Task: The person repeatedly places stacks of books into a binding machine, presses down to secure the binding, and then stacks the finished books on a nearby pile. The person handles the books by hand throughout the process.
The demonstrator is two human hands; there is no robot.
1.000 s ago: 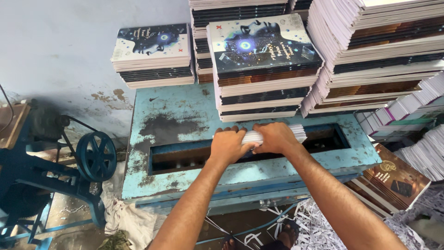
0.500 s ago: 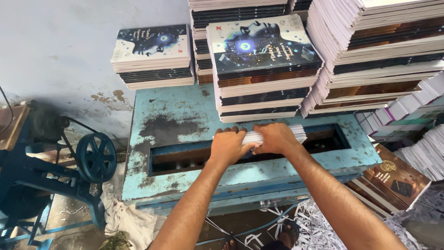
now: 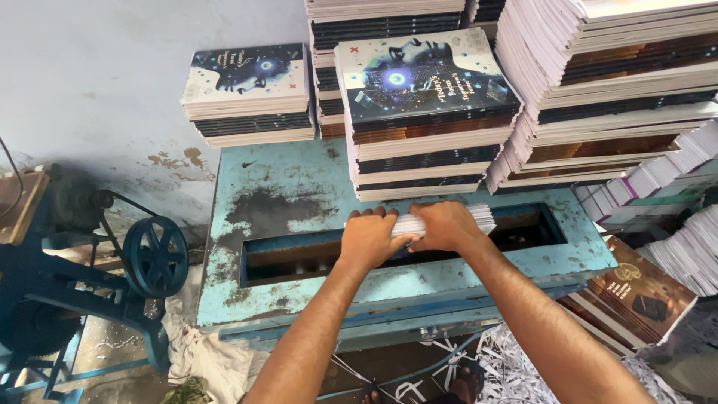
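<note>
Pale blue metal table (image 3: 299, 191), paint worn and dark-stained, long rectangular slot (image 3: 299, 258) cut through its top. Along the far edge of the table, tall stacks of books: largest heap at right (image 3: 621, 90) leaning, white page edges outward; middle stack (image 3: 426, 120) topped by a dark starry cover; smaller stack at left (image 3: 247, 93) with the same cover, standing against the grey wall. More books with brown covers (image 3: 636, 288) low at the right, beside the table. At far left, a blue machine frame with a spoked wheel (image 3: 155, 256). Shredded white paper trimmings (image 3: 516, 370) on the floor under my arms.

My 2 hands meet over the slot, at its far edge. Left hand (image 3: 368, 238) and right hand (image 3: 443, 226) each have the grip closed round 1 white bundle of pages (image 3: 449, 221), fingers curled over the top, thumbs hidden. The bundle lies flat across the slot's far rim, its right end sticking out past my right hand
</note>
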